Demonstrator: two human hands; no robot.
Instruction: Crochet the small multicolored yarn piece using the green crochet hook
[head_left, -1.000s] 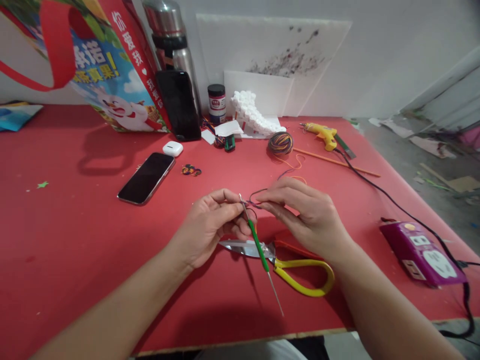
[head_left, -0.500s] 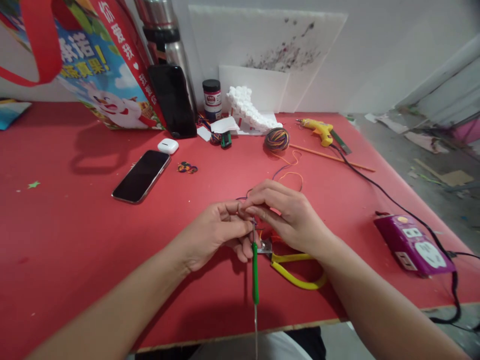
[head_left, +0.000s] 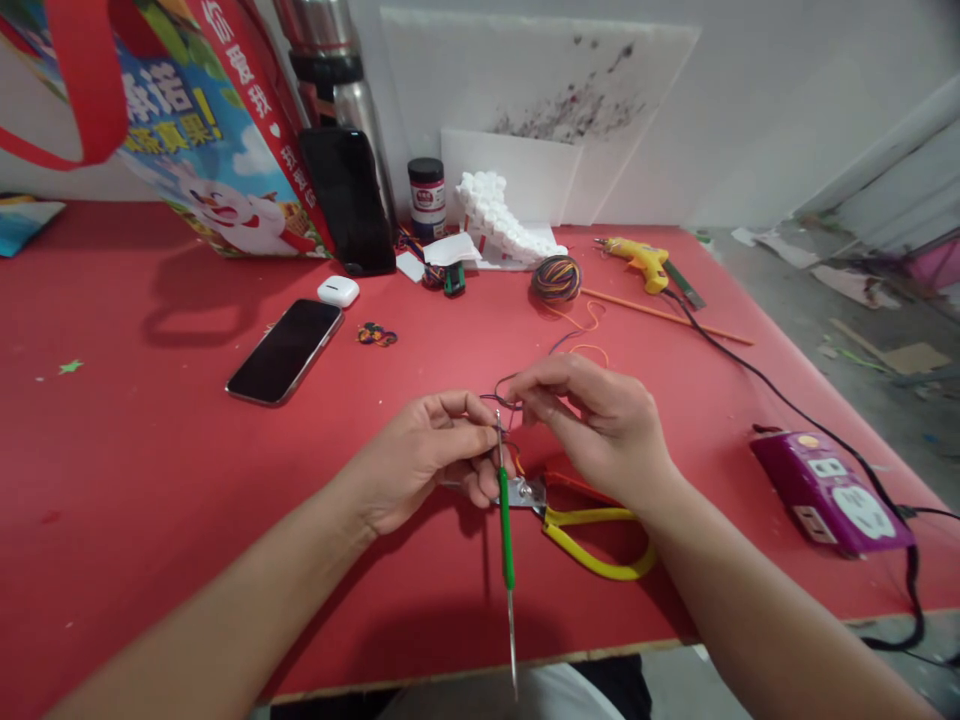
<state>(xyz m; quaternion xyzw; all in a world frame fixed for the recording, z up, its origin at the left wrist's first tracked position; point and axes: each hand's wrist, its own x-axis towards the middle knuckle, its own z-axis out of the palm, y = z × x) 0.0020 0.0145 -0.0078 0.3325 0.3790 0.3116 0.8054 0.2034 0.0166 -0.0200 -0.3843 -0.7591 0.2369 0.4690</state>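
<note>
A crochet hook with a green handle (head_left: 506, 530) points away from me, its upper metal shaft pinched in my left hand (head_left: 442, 450). Thin dark yarn (head_left: 506, 390) loops near the hook tip. To the right, my right hand (head_left: 592, 415) has its thumb and forefinger pinched on the yarn, a little apart from my left hand. Under and beside the hands lie scissors with yellow and red handles (head_left: 600, 515). The yarn runs back to a multicoloured ball (head_left: 556, 278).
A phone (head_left: 285, 352), an earphone case (head_left: 338, 291) and a small yarn piece (head_left: 376, 335) lie left. Behind stand a gift bag (head_left: 225, 190), another phone (head_left: 349, 200) and a jar (head_left: 427, 198). Rightward are a glue gun (head_left: 637, 262), an orange stick (head_left: 667, 318) and a purple power box (head_left: 832, 492).
My right hand has moved right, away from my left hand, and the hook's tip now shows. The hook has shifted slightly left and up.
</note>
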